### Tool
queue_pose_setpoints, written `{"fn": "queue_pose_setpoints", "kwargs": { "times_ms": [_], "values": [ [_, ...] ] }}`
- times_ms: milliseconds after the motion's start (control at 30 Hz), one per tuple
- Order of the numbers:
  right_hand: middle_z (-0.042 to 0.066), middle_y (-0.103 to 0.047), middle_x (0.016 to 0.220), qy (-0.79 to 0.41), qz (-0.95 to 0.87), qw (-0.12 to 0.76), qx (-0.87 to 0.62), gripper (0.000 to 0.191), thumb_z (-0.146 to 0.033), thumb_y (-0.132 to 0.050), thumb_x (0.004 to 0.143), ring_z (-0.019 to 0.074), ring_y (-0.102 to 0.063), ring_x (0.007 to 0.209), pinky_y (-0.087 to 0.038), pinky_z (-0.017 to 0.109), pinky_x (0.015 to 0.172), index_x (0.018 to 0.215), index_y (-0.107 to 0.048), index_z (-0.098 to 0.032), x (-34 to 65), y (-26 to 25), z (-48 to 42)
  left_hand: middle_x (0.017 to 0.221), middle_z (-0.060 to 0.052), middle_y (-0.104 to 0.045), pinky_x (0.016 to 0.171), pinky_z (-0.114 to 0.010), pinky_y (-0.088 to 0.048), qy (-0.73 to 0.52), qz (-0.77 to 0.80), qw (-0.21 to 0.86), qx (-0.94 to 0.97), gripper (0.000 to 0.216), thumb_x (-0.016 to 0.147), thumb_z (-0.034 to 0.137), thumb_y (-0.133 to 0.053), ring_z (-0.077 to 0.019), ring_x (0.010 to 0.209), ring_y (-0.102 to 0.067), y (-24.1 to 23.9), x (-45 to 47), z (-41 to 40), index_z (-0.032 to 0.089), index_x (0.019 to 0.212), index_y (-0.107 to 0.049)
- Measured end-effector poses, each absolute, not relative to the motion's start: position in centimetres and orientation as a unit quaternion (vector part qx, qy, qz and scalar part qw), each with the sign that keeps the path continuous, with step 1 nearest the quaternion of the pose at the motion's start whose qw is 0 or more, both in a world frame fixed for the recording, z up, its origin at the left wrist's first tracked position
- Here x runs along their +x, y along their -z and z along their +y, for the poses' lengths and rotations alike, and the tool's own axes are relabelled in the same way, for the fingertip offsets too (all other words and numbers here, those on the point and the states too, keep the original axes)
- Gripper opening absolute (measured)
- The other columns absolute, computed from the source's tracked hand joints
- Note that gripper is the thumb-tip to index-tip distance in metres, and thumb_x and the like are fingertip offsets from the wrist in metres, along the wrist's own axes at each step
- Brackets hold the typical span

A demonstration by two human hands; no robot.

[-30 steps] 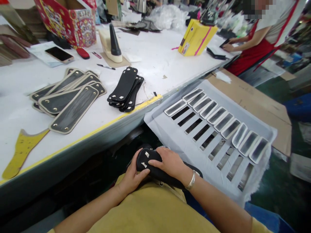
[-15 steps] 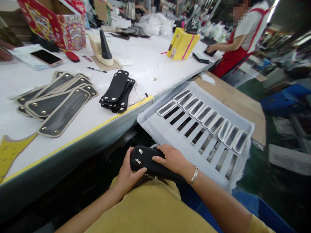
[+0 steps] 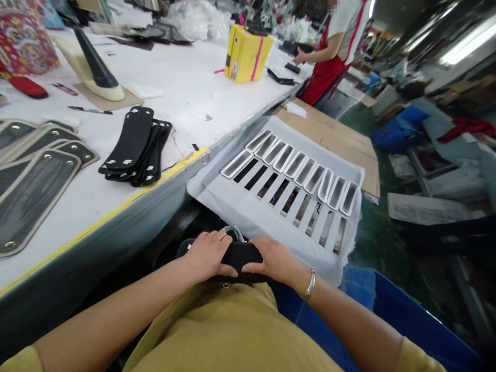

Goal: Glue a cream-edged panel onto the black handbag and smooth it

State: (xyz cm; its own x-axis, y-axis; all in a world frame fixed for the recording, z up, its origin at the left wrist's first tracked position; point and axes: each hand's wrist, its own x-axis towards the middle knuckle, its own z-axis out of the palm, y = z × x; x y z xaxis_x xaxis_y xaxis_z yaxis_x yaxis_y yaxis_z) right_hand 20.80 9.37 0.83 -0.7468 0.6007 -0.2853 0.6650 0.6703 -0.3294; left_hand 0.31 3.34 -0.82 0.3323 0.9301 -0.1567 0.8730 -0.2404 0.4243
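Observation:
In front of my waist is a long black panel (image 3: 242,255) with rounded ends, perhaps leather. My left hand (image 3: 208,253) wraps over it left of its middle, thumb on the near side. On its right part my right hand (image 3: 274,260) grips in the same way, the two thumbs almost meeting. A silvery fastener shows at its left end; its right end is hidden. On the table to the left lies a stack of similar black panels (image 3: 132,137) with metal fasteners. Farther left are several dark panels with beige borders (image 3: 42,188).
Beside the table, a white slotted sheet (image 3: 209,188) carries a row of white-edged dark strips (image 3: 295,164). A blue bin (image 3: 391,310) stands at lower right. On the table are a yellow box (image 3: 248,54) and a pen (image 3: 90,110). A co-worker in a red apron (image 3: 325,72) stands beyond.
My left hand has shifted from the panel's left end toward its middle, closer to my right hand. The panel now appears tilted more edge-on. The view has turned to the right.

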Motion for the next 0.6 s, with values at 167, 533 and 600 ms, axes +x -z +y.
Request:
{"fn": "queue_pose_setpoints", "kwargs": {
  "times_ms": [167, 533, 600],
  "values": [
    [0.008, -0.063, 0.095, 0.208, 0.914, 0.079, 0.34, 0.041, -0.055, -0.054, 0.085, 0.0216, -0.06, 0.086, -0.045, 0.033, 0.076, 0.096, -0.06, -0.016, 20.6, -0.4, 10.0, 0.099, -0.009, -0.062, 0.079, -0.04, -0.04, -0.054, 0.574, 0.22, 0.787, 0.048, 0.071, 0.058, -0.064, -0.0282, 0.093, -0.057, 0.8, 0.3, 3.4, 0.018, 0.097, -0.058],
    [0.006, -0.064, 0.089, 0.188, 0.919, 0.07, 0.34, 0.037, -0.048, -0.041, 0.094, 0.0193, -0.061, 0.084, -0.044, 0.029, 0.073, 0.089, -0.061, -0.018, 20.4, 0.4, 10.2, 0.096, -0.004, -0.064, 0.081, -0.038, -0.04, -0.048, 0.582, 0.222, 0.781, 0.032, 0.085, 0.051, -0.052, -0.0239, 0.092, -0.059, 1.0, 0.6, 3.8, 0.021, 0.094, -0.059],
    [0.005, -0.065, 0.087, 0.186, 0.92, 0.06, 0.341, 0.037, -0.048, -0.04, 0.095, 0.0187, -0.061, 0.083, -0.043, 0.028, 0.072, 0.088, -0.061, -0.019, 20.3, 0.7, 10.3, 0.095, -0.004, -0.064, 0.079, -0.036, -0.041, -0.05, 0.583, 0.224, 0.779, 0.031, 0.086, 0.05, -0.051, -0.0232, 0.092, -0.06, 1.1, 0.7, 4.1, 0.021, 0.094, -0.06]
  ]
}}
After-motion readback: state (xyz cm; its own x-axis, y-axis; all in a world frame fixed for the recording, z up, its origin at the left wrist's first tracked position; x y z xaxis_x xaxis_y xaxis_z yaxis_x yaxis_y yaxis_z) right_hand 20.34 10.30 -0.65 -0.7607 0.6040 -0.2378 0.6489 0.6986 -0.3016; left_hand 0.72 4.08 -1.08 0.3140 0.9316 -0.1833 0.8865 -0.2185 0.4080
